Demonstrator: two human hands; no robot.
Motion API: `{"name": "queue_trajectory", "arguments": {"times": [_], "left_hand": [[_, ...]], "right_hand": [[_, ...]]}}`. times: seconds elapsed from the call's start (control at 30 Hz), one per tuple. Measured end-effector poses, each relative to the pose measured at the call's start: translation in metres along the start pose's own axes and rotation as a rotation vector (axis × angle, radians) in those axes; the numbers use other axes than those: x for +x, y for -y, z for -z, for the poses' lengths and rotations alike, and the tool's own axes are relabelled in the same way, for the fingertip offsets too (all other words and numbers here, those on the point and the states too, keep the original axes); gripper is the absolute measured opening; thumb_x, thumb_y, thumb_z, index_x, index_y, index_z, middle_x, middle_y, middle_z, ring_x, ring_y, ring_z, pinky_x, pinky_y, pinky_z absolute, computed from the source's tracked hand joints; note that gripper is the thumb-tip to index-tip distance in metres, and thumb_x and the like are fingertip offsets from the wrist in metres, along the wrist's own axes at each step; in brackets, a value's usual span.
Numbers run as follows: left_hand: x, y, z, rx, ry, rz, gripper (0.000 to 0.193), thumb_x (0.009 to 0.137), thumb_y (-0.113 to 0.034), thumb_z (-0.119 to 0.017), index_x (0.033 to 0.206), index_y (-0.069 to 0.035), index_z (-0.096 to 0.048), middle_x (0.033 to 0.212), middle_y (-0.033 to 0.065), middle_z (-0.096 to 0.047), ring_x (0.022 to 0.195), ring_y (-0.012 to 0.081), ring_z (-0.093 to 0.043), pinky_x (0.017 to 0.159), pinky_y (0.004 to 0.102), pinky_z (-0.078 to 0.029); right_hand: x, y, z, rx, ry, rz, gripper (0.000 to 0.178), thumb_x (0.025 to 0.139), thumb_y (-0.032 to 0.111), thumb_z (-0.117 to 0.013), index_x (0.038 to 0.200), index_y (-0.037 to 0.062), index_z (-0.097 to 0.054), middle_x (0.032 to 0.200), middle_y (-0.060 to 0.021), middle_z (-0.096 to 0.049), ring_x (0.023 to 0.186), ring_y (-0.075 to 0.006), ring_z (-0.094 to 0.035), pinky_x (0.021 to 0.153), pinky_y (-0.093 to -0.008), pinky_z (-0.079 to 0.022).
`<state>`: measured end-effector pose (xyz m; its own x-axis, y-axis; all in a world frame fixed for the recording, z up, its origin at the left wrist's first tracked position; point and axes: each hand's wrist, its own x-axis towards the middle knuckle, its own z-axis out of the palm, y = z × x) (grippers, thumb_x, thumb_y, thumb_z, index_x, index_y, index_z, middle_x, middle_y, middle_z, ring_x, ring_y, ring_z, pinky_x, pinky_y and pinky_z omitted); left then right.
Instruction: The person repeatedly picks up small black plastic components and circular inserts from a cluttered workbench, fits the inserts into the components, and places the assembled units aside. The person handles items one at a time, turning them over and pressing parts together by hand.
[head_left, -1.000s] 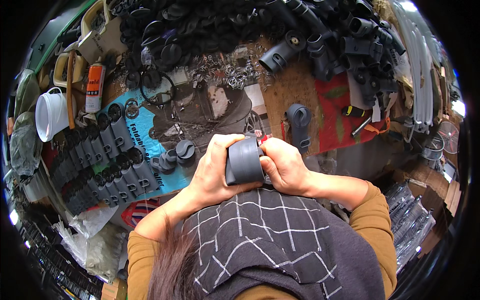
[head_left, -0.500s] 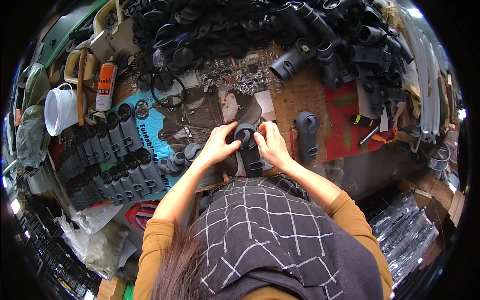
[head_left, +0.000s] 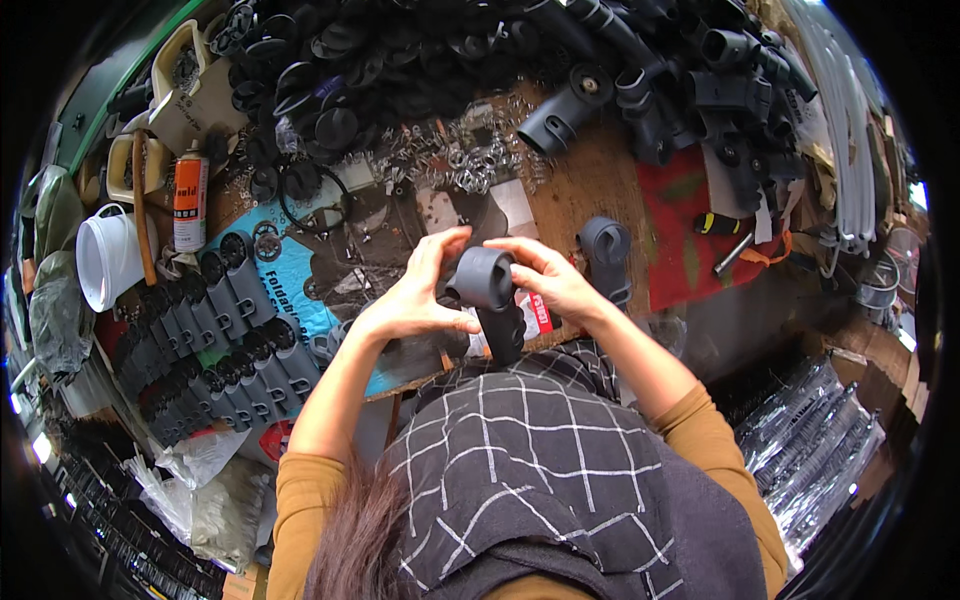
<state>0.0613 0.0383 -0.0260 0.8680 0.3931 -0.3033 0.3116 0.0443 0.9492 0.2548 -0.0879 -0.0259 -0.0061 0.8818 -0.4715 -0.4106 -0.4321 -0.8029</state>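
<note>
Close in front of my body is a dark grey plastic fitting point(head_left: 486, 278), with a round ring-shaped head on top and a long body running down toward my apron. My right hand point(head_left: 552, 282) grips the head from the right, fingertips at its rim. On the other side, my left hand point(head_left: 408, 298) is spread in a C shape, thumb and fingers apart around the fitting's left edge; whether it touches the fitting I cannot tell. A similar grey fitting point(head_left: 606, 248) lies on the bench just right of my right hand.
Rows of finished-looking grey fittings point(head_left: 240, 290) lie on a blue sheet at left. A white bucket point(head_left: 108, 258) and an orange spray can point(head_left: 190, 200) stand behind them. Metal springs point(head_left: 475, 160) and black parts point(head_left: 400, 50) cover the back; a screwdriver point(head_left: 734, 254) lies right.
The fitting has tipped up, its head raised toward me. My left hand has come off its side and opened out; my right hand keeps hold. The whole view has shifted slightly.
</note>
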Motion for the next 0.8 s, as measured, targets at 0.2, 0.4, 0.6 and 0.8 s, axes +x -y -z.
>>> {"name": "queue_trajectory", "arguments": {"times": [0.2, 0.4, 0.6, 0.8], "left_hand": [[-0.010, -0.047, -0.017, -0.153, 0.011, -0.017, 0.086, 0.062, -0.023, -0.088, 0.130, -0.006, -0.039, 0.116, 0.0109, -0.052, 0.109, 0.0212, -0.052, 0.095, 0.0346, -0.043], [-0.041, -0.074, -0.022, 0.059, -0.058, -0.143, 0.092, 0.059, -0.023, -0.089, 0.131, -0.004, -0.035, 0.119, 0.0172, -0.048, 0.111, 0.0312, -0.052, 0.095, 0.0380, -0.043], [-0.060, -0.083, -0.036, 0.047, -0.096, -0.270, 0.098, 0.057, -0.023, -0.091, 0.134, -0.004, -0.034, 0.117, 0.0182, -0.051, 0.103, 0.0350, -0.057, 0.089, 0.0397, -0.047], [-0.065, -0.087, -0.040, 0.115, -0.197, -0.318, 0.095, 0.056, -0.016, -0.091, 0.132, -0.004, -0.036, 0.113, 0.0187, -0.053, 0.100, 0.0324, -0.058, 0.086, 0.0387, -0.047]], "right_hand": [[-0.030, 0.045, -0.037, -0.832, -0.380, 0.305, 0.023, 0.094, 0.024, -0.052, 0.094, 0.0014, -0.056, 0.084, -0.0160, -0.056, 0.082, -0.0343, -0.057, 0.073, -0.0416, -0.046], [-0.055, 0.061, -0.062, -0.873, -0.239, 0.378, 0.027, 0.095, 0.026, -0.051, 0.086, 0.0010, -0.053, 0.077, -0.0170, -0.055, 0.075, -0.0368, -0.055, 0.066, -0.0433, -0.045], [-0.078, 0.068, -0.075, -0.734, -0.176, 0.333, 0.024, 0.095, 0.022, -0.053, 0.082, 0.0024, -0.051, 0.070, -0.0184, -0.052, 0.065, -0.0384, -0.056, 0.057, -0.0426, -0.044], [-0.080, 0.075, -0.079, -0.681, -0.177, 0.273, 0.025, 0.096, 0.023, -0.051, 0.083, 0.0022, -0.051, 0.066, -0.0184, -0.052, 0.061, -0.0377, -0.056, 0.056, -0.0415, -0.044]]}}
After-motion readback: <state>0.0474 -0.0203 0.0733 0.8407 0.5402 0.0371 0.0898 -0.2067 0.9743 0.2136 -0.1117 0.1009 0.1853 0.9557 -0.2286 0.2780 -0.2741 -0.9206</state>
